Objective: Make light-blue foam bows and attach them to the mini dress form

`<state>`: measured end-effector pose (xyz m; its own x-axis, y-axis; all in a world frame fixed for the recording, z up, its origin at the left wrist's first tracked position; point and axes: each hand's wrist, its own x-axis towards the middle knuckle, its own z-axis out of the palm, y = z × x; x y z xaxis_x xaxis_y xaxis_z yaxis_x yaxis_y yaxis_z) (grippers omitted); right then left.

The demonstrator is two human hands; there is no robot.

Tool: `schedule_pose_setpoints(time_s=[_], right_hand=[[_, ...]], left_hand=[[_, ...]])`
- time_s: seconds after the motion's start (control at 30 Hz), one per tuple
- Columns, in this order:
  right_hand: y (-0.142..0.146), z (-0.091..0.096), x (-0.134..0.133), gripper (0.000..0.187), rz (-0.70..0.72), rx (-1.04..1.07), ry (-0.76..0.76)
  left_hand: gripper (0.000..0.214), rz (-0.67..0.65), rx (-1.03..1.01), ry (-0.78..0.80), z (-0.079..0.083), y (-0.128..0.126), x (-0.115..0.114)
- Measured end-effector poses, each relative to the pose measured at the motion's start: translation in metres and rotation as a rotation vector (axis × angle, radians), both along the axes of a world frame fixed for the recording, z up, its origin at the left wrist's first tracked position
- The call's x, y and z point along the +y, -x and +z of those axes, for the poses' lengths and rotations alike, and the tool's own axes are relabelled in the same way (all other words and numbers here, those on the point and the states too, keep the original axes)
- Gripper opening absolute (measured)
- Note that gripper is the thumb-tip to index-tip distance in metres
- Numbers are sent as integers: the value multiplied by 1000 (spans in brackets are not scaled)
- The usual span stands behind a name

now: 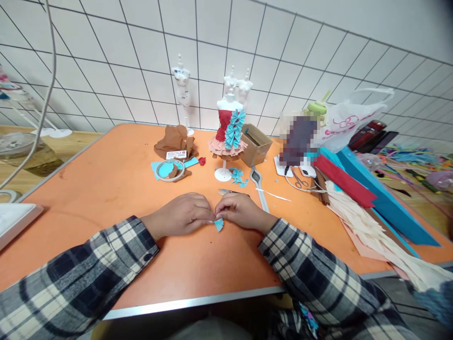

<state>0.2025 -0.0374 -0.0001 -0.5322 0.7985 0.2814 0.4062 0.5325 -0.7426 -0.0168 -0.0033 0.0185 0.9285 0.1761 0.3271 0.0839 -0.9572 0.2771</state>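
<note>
Between my fingertips is a small pleated piece of light blue crepe paper (219, 224), fanned out at its lower end. My left hand (184, 215) pinches it from the left, and my right hand (242, 210) pinches its top from the right. Just behind my right hand lie scissors (226, 191), partly hidden by it. Farther back stands a mini dress form (223, 123) in a red bodice with blue ruffles and a pink frilled skirt. Blue paper scraps (238, 177) lie beside its base.
A tape roll (170, 170) and crumpled brown paper (173, 141) lie at the back left. A cardboard box (256, 144) stands right of the dress form. Coloured paper strips (354, 184), more scissors (300, 179) and a plastic bag (348, 123) fill the right side. White dress forms (182, 87) stand along the wall.
</note>
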Motion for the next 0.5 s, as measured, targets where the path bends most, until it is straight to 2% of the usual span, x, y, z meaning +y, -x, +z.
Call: schedule_pose_setpoints(time_s=[0.27, 0.37, 0.43, 0.5], right_hand=[[2, 10, -8, 6, -20, -188, -213], [4, 17, -14, 7, -56, -230, -265], [6, 20, -19, 22, -123, -145, -280], [7, 22, -23, 51, -199, 32, -240]], left_hand=[[22, 129, 23, 128, 2, 0, -3], [21, 232, 11, 172, 0, -2, -5], [20, 327, -24, 209, -2, -4, -6], [20, 409, -67, 246, -2, -4, -6]])
